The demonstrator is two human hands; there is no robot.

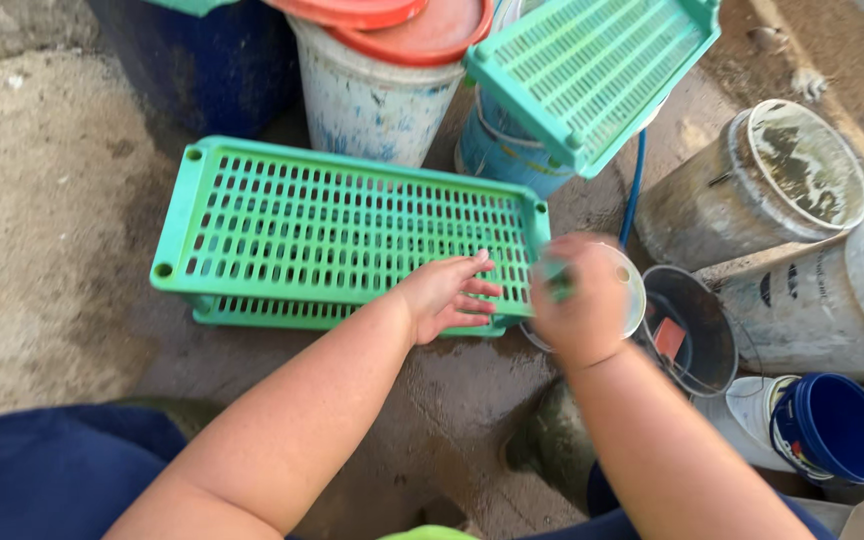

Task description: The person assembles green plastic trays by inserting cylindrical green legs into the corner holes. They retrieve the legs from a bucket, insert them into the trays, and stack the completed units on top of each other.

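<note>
fingers of your left hand [442,297] lie spread and flat on the near right corner of the green slatted tray [342,230], its long axis running left-right, while your blurred right hand [580,303] grips something green just beside it.

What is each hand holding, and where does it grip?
Left hand rests its fingers on the green slatted tray's near edge. Right hand is blurred; something small and green shows in it, grip unclear.
</note>
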